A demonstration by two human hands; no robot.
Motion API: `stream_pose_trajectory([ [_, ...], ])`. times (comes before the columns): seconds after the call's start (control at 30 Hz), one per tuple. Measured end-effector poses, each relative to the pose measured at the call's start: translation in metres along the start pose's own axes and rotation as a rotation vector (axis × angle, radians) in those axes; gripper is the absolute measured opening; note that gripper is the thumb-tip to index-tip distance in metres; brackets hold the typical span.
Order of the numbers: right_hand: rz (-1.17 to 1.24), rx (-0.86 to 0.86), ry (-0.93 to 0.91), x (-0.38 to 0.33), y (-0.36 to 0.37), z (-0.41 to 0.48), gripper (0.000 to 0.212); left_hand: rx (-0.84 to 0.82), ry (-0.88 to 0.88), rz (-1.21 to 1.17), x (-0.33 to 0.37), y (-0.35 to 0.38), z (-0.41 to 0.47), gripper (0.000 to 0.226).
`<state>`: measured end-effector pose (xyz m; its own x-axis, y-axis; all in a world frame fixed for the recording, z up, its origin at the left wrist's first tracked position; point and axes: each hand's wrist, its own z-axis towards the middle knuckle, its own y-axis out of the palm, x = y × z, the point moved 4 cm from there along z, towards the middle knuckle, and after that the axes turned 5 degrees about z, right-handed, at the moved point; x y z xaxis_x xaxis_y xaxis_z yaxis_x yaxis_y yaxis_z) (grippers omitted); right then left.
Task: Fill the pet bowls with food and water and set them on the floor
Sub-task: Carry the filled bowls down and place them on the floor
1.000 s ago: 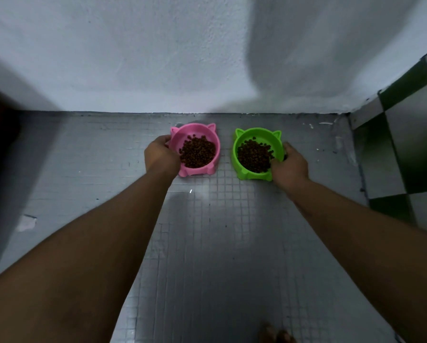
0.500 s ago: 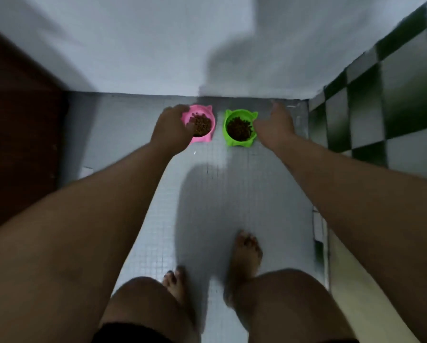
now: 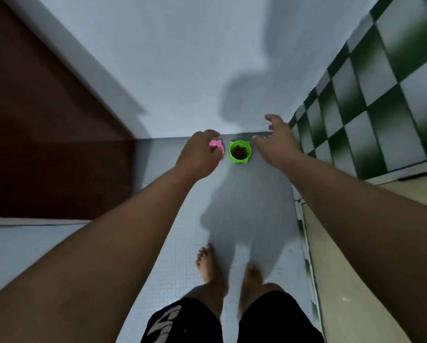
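Two pet bowls stand side by side on the grey tiled floor [image 3: 252, 214] against the white wall. The green bowl [image 3: 240, 151] holds brown kibble. The pink bowl [image 3: 217, 146] is mostly hidden behind my left hand [image 3: 198, 155], which hangs in the air in front of it with loosely curled fingers and holds nothing. My right hand [image 3: 276, 142] is raised to the right of the green bowl, fingers spread and empty. Neither hand touches a bowl.
A white wall [image 3: 182, 70] closes the far end. A dark brown door [image 3: 46, 134] is at the left, a green-and-white checkered tiled wall [image 3: 371, 100] at the right. My bare feet [image 3: 229, 266] stand on the floor, well back from the bowls.
Both hands have let go of the bowls and lifted away. I have risen from a crouch, so the bowls look smaller and farther off and my feet and shorts are in view.
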<state>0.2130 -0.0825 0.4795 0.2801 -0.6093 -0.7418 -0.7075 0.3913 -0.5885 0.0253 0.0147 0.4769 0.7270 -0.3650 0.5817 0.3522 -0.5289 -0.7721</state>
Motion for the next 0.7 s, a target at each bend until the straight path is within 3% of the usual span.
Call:
stream_pose_trajectory([
  [0.4,0.094,0.068,-0.16,0.011,-0.064,-0.192,0.064,0.149,0.102,-0.048,0.067,-0.031,-0.18,0.041],
  [0.7,0.147,0.273,-0.125,0.04,-0.126,-0.371,0.06,0.083,0.232,-0.156,0.101,-0.008,-0.33,0.035],
])
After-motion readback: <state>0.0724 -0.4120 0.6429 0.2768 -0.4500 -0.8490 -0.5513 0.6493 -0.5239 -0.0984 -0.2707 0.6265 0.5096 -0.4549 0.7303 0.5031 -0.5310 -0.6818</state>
